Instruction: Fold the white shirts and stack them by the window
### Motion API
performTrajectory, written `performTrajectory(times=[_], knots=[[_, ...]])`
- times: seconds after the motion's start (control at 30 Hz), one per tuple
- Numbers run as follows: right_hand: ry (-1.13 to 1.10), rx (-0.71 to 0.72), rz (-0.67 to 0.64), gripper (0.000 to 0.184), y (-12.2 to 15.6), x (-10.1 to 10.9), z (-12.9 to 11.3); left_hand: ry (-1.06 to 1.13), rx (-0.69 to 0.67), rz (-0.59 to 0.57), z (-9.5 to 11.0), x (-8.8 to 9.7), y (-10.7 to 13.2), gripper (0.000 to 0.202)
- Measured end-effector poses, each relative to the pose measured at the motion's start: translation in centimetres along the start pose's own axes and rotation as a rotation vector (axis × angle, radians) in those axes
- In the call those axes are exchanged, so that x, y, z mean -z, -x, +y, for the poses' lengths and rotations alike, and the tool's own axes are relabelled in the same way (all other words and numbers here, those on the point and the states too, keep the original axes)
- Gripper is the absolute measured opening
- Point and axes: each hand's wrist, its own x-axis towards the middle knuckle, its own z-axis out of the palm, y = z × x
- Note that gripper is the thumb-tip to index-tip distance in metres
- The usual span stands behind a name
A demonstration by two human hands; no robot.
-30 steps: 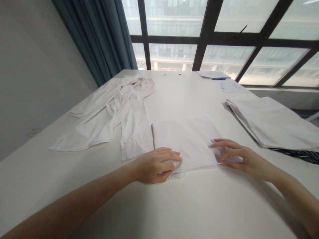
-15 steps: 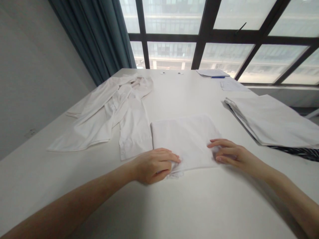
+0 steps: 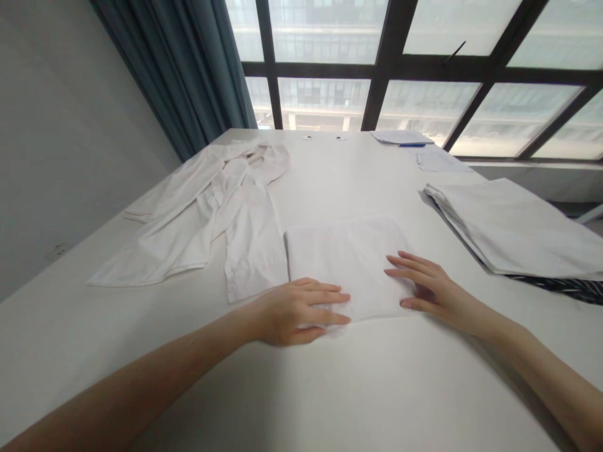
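Note:
A white cloth folded into a flat rectangle (image 3: pixel 348 260) lies on the white table (image 3: pixel 358 395) in front of me. My left hand (image 3: pixel 301 311) rests on its near left corner, fingers stretched out and slightly spread. At the right edge of the folded cloth, my right hand (image 3: pixel 424 285) has its fingers apart, the fingertips over the cloth and the thumb near its near right corner. Neither hand grips anything. What garment the folded cloth is, I cannot make out.
Left of the folded cloth lies a loose white shirt (image 3: pixel 257 245), its sleeves spread. A stack of folded white fabric (image 3: pixel 522 232) sits at the right, with a black patterned piece (image 3: pixel 560 289) beneath. Papers (image 3: pixel 400 137) and a blue pen (image 3: pixel 412 145) lie at the far edge.
My left fingers have straightened and spread over the near left corner. My right hand has moved slightly left and up over the cloth, its fingers opening wider. The cloth stays in place.

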Motion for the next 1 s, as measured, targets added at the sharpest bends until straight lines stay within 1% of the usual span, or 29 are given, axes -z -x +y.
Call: performTrajectory(times=[0.1, 0.33, 0.47, 0.57, 0.63, 0.7, 0.77, 0.9, 1.0], knots=[[0.023, 0.001, -0.03, 0.055, 0.0, 0.1, 0.0, 0.015, 0.001, 0.002, -0.1, -0.1, 0.0, 0.037], [0.059, 0.012, -0.047, 0.057, -0.1, 0.4, -0.1, 0.012, 0.014, 0.001, -0.2, -0.1, 0.0, 0.032], [0.071, 0.034, -0.019, 0.043, -0.2, 0.5, -0.1, 0.037, 0.037, 0.051, -0.5, -0.4, 0.0, 0.03], [0.072, 0.054, 0.04, 0.036, -0.3, 0.2, -0.1, 0.06, 0.061, 0.087, -0.7, -0.6, 0.0, 0.029], [0.079, 0.066, 0.089, 0.033, -0.5, 0.0, -0.1, 0.047, 0.089, 0.074, -0.6, -0.6, 0.0, 0.029], [0.099, 0.073, 0.131, 0.03, -0.8, 0.0, -0.2, 0.01, 0.115, 0.037, -0.4, -0.6, -0.1, 0.032], [0.126, 0.083, 0.147, 0.027, -1.3, 0.1, -0.6, -0.04, 0.133, 0.0, -0.2, -0.5, -0.2, 0.035], [0.146, 0.141, 0.115, 0.027, -2.9, 0.3, -2.2, -0.122, 0.144, -0.052, 0.0, -0.4, -0.3, 0.038], [0.133, 0.184, 0.059, 0.032, -4.5, -0.3, -3.7, -0.151, 0.139, -0.067, 0.1, -0.3, -0.3, 0.039]])
